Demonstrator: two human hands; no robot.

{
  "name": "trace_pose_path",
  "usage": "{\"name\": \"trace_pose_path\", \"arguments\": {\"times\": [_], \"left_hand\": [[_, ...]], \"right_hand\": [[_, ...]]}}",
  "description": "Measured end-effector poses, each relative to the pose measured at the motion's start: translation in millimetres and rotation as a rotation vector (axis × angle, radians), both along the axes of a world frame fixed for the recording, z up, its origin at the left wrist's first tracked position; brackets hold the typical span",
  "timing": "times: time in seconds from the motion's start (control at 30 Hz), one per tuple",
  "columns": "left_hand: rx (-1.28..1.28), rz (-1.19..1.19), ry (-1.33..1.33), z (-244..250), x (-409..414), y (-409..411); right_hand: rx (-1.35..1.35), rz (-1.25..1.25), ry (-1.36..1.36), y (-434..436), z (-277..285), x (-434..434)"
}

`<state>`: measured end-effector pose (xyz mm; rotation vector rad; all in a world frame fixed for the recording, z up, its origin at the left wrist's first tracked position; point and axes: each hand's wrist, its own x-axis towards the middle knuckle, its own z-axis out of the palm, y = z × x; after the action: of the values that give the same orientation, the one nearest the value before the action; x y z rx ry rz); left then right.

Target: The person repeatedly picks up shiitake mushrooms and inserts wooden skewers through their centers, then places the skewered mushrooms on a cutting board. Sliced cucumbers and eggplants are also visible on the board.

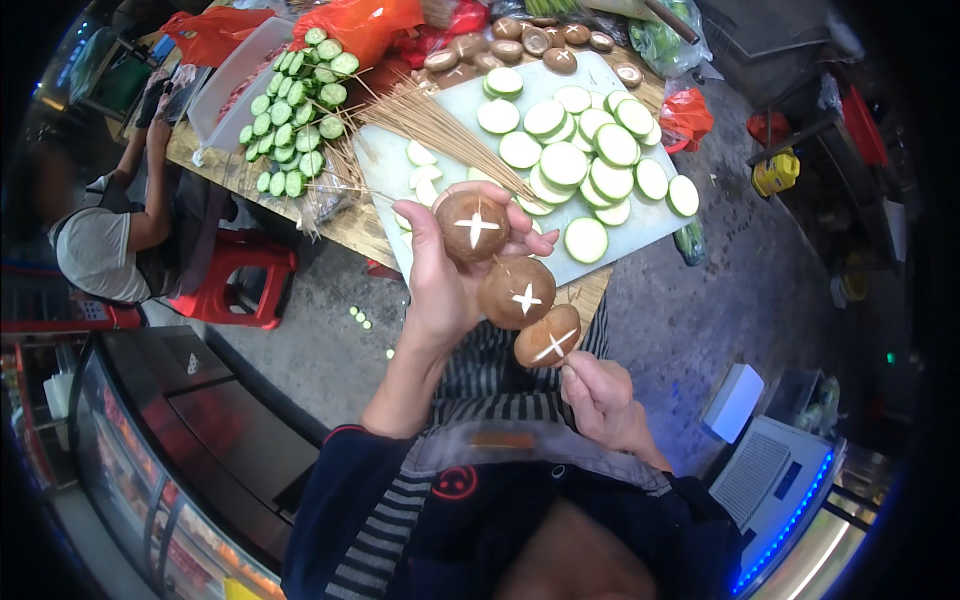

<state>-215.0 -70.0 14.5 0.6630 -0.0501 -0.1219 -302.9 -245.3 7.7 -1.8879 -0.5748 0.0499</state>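
Three brown shiitake mushroom caps, each with a white cross cut into its top, sit in a row between my hands. My left hand cups the upper cap between thumb and fingers. The middle cap rests against that palm. With fingertips closed at the edge of the lowest cap, my right hand pinches a thin skewer, mostly hidden by the caps. Beyond my hands, a bundle of bamboo skewers lies across a white cutting board with round zucchini slices.
Skewered cucumber slices are piled left, beside a plastic tub of meat. More mushrooms lie behind the board. A person sits on a red stool at left. A glass-fronted display case stands lower left.
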Motion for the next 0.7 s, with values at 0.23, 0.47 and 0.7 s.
{"name": "trace_pose_path", "arguments": {"times": [0.23,0.47,0.7], "left_hand": [[0.000,-0.028,-0.034,2,2,4],[-0.025,-0.296,0.035,-28,-10,-9],[-0.043,-0.385,0.102,-42,-25,-25]], "right_hand": [[0.034,0.008,0.146,-3,-2,3],[-0.033,-0.087,0.081,-5,-10,21],[-0.012,-0.109,0.030,6,-18,28]]}}
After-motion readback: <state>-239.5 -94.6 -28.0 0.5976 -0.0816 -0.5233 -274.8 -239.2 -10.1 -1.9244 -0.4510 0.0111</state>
